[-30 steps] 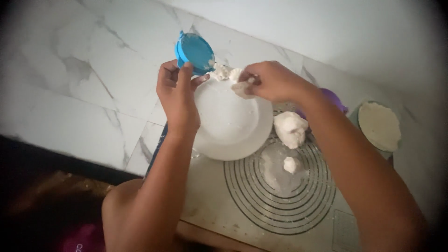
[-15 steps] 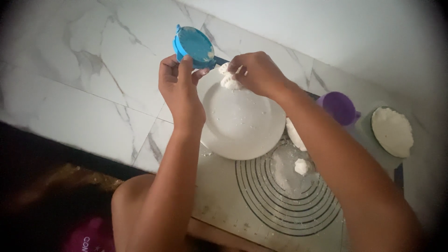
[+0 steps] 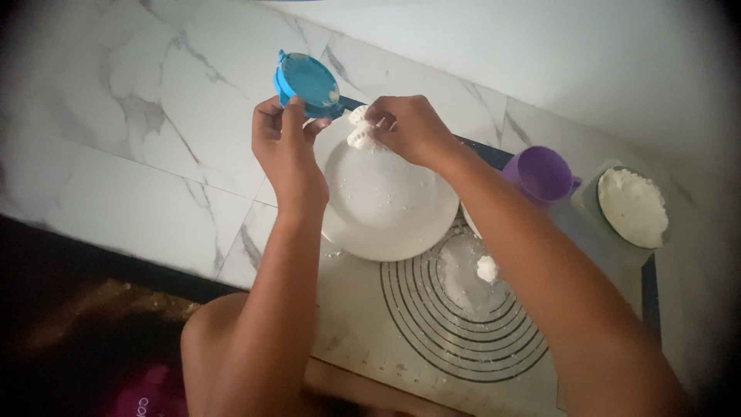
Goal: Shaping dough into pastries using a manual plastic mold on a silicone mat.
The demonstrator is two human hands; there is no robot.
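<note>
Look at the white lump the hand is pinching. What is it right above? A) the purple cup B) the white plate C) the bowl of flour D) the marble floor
B: the right hand pinches the white dough piece at the far rim of the white plate, while the left hand holds the blue round tool beside it; the purple cup stands apart to the right.

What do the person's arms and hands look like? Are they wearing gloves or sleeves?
No gloves and no sleeves show. Both forearms are bare right down to the wrists. The left hand and the right hand are bare too, with no ring, watch or bracelet that I can make out. The picture is a bit blurry, so tiny things could be missed.
</note>
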